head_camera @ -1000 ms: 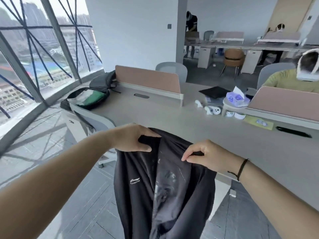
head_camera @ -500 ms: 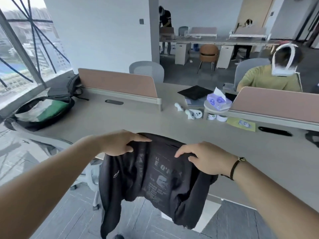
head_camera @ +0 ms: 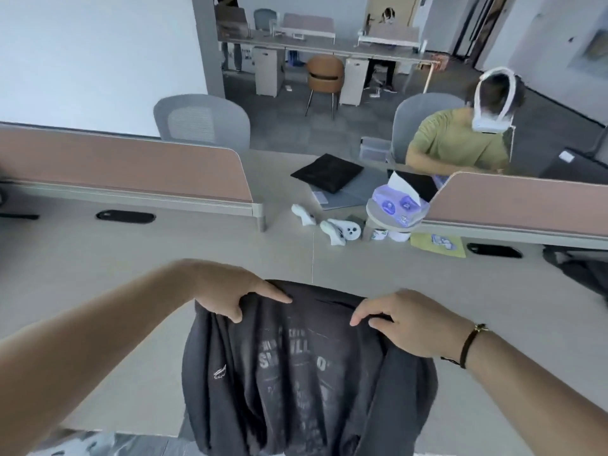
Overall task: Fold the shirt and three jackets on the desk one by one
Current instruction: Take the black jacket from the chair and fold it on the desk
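Both hands pinch the dark shirt [head_camera: 296, 373] over the desk [head_camera: 131, 258] edge: left hand [head_camera: 230, 291], right hand [head_camera: 404, 320]. Faded print is unreadable; a small white logo shows; the hem is cut off.

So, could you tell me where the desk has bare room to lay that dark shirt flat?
The widest bare patch of desk lies ahead of the left hand, below the pink divider. The strip ahead of the right hand is narrower. Farther back it is crowded: white controllers and tissue pack.
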Available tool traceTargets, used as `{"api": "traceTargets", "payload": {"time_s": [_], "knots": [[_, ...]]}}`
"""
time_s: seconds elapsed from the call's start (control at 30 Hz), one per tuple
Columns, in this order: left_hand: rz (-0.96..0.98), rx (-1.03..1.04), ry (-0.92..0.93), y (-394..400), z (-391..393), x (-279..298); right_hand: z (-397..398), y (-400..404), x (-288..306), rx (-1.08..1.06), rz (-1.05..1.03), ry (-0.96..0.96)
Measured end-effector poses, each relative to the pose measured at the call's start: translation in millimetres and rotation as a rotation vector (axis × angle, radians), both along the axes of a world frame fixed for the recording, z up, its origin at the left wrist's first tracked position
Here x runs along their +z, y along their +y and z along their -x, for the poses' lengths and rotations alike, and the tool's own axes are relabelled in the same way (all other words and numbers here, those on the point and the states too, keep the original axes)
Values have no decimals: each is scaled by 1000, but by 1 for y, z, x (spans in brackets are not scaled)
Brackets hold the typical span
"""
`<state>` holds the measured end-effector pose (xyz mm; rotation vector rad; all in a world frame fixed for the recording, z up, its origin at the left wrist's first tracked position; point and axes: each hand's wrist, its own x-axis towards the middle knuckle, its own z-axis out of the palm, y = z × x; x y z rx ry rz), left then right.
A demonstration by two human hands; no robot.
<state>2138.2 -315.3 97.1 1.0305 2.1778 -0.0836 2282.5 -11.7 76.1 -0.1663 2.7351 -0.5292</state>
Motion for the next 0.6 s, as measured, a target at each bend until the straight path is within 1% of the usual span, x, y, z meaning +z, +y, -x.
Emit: {"api": "traceTargets", "payload": {"time_s": [0.1, 0.17, 0.23, 0.27, 0.37, 0.43, 0.47, 0.5, 0.53, 0.57, 0.6], "knots": [[76, -96, 3, 17, 54, 9, 42, 2, 4, -54, -112, 23], [118, -127, 92, 29, 91, 11, 70, 7, 8, -98, -139, 3], [127, -168, 252, 47, 126, 15, 102, 13, 18, -119, -211, 5], [120, -190, 348, 57, 144, 18, 121, 19, 24, -120, -277, 38], [97, -218, 689, 88, 198, 22, 195, 42, 38, -103, -548, 242], [140, -153, 849, 102, 228, 1, 247, 54, 29, -159, -662, 344], [180, -110, 870, 106, 232, -19, 267, 55, 15, -214, -711, 348], [221, -82, 836, 107, 230, -47, 281, 52, -7, -272, -743, 328], [218, -65, 767, 107, 222, -78, 287, 44, -36, -319, -739, 279], [178, -49, 681, 105, 210, -111, 284, 31, -69, -348, -677, 216], [123, -29, 595, 100, 196, -141, 273, 14, -103, -367, -565, 135]]}}
